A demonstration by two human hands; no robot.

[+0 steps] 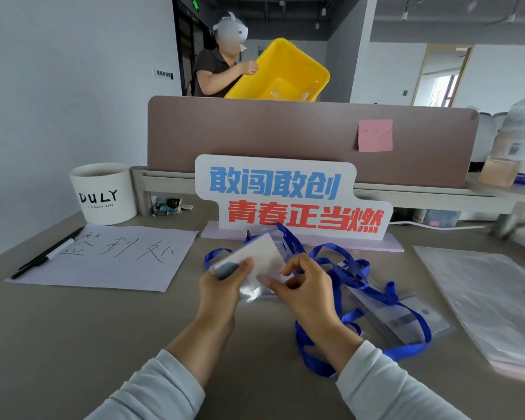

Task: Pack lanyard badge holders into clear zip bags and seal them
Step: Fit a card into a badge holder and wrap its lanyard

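The left hand (222,286) has its grip clamped on one end of a badge holder (255,256), thumb on top. The right hand (306,286) pinches a clear bag (250,291) at the holder's near edge, both above the middle of the surface (103,344). Blue lanyards (346,268) and more holders (406,322) lie just to the right, and a bag stack (482,298) sits at the right edge
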